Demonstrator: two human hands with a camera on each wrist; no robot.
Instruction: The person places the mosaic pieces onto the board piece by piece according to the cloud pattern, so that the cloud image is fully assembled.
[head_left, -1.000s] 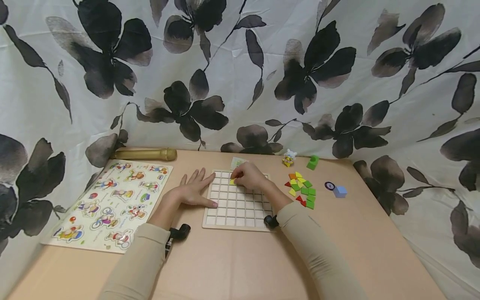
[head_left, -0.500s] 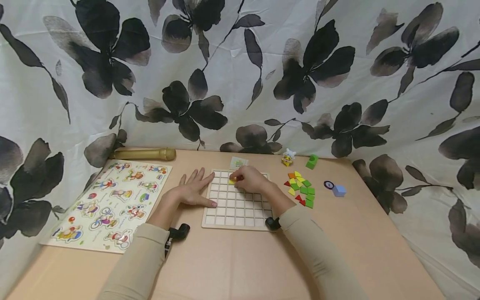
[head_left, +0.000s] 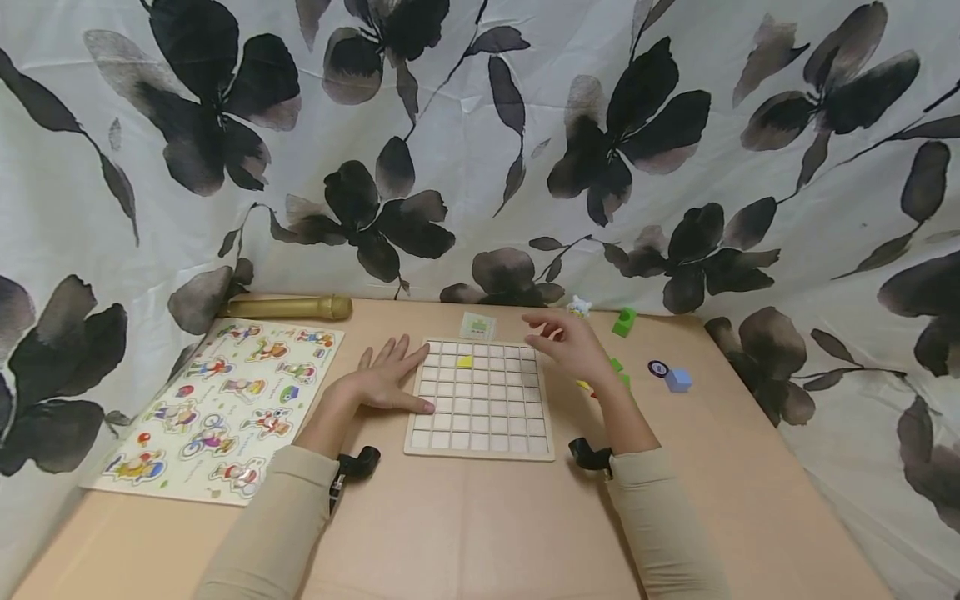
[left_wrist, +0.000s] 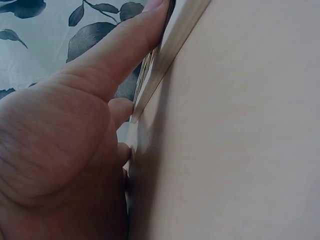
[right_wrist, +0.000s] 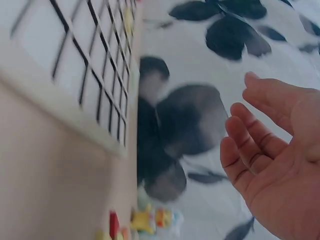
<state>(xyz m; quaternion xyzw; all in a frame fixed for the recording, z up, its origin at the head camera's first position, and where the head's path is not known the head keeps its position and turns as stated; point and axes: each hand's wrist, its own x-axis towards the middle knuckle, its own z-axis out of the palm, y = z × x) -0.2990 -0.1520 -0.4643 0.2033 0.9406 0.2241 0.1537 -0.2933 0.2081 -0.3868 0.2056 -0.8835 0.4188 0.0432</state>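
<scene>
A square wooden grid board [head_left: 480, 408] lies mid-table, with one yellow tile [head_left: 465, 362] in a cell of an upper row. My left hand [head_left: 386, 387] is spread at the board's left side, its thumb and fingertips on the edge. The left wrist view shows that thumb [left_wrist: 125, 50] along the board's rim. Raised past the board's upper right corner is my right hand [head_left: 573, 346], fingers loosely bent and holding nothing. Beneath it, green, red and yellow tiles [head_left: 617, 365] are partly hidden. A small printed card [head_left: 477, 326] sits just beyond the board.
On the left lies a picture puzzle board [head_left: 225, 408], with a gold microphone-like cylinder [head_left: 292, 308] behind it. A small figurine [head_left: 578, 307], a green block [head_left: 624, 322], a round dark disc [head_left: 658, 370] and a blue cube [head_left: 679, 381] stand at the right. A floral curtain [head_left: 465, 150] hangs behind.
My right hand has let go of the yellow tile, which stays in its cell, and has moved right, over the loose tiles. My left hand has kept its place.
</scene>
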